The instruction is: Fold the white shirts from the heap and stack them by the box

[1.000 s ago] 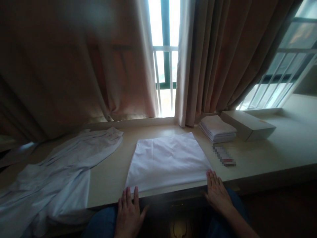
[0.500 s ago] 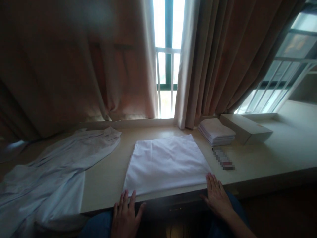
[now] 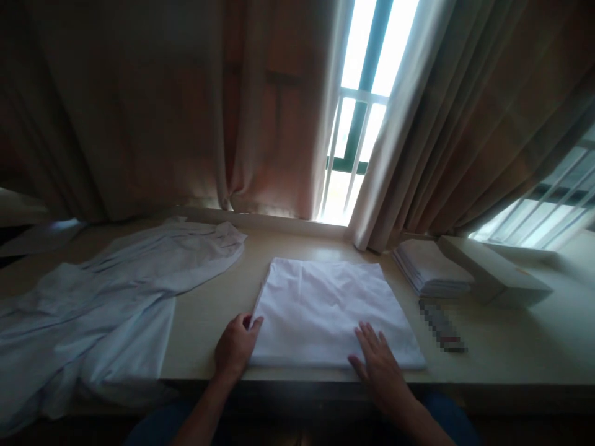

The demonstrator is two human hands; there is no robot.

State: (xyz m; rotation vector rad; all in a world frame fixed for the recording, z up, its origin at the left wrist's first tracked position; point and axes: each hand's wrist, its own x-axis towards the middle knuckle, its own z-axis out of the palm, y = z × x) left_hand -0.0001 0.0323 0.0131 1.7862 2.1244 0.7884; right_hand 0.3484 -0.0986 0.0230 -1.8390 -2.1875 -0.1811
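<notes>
In front of me on the desk lies a folded white cloth (image 3: pixel 320 303), roughly rectangular with soft wrinkles on top. My left hand (image 3: pixel 236 348) is at its left edge, fingers curled at the side and thumb against the fabric, gripping that edge. My right hand (image 3: pixel 375 359) rests flat on the front right part of the cloth, its fingers stretched out and holding nothing. To the left, a loose, rumpled white garment (image 3: pixel 116 310) spreads over the desk and hangs past the front edge.
Behind on the right sits a stack of folded white cloths (image 3: pixel 432 266) beside a white box (image 3: pixel 495 272). A pixelated dark object (image 3: pixel 441 327) lies in front of the stack. Brown curtains (image 3: pixel 279 124) hang along the back of the desk (image 3: pixel 199 334), with a bright window between them.
My left hand has moved up from the front corner and closed on the cloth's left edge. My right hand has shifted from the right corner onto the cloth. The view has turned left.
</notes>
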